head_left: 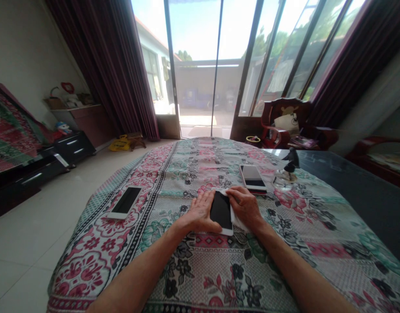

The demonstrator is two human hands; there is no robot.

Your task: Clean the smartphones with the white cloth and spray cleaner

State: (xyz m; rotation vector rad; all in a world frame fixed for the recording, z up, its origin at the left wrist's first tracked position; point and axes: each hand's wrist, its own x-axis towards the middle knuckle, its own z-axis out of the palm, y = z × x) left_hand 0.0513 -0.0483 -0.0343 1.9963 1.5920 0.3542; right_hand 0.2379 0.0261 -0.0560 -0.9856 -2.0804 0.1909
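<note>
A white phone [221, 211] with a dark screen lies flat on the flowered tablecloth [174, 269] in front of me. My left hand [200, 212] rests flat along its left edge, fingers stretched out, thumb against the phone's near corner. My right hand [245, 206] presses a white cloth [236, 221] at the phone's right edge, fingers curled over it.
Another white phone [125, 202] lies to the left near the table's edge. A pinkish phone [253, 178] lies just beyond my right hand. A small glass bottle with a dark top [286, 174] stands to the right. Wooden chairs [285, 124] sit by the glass doors.
</note>
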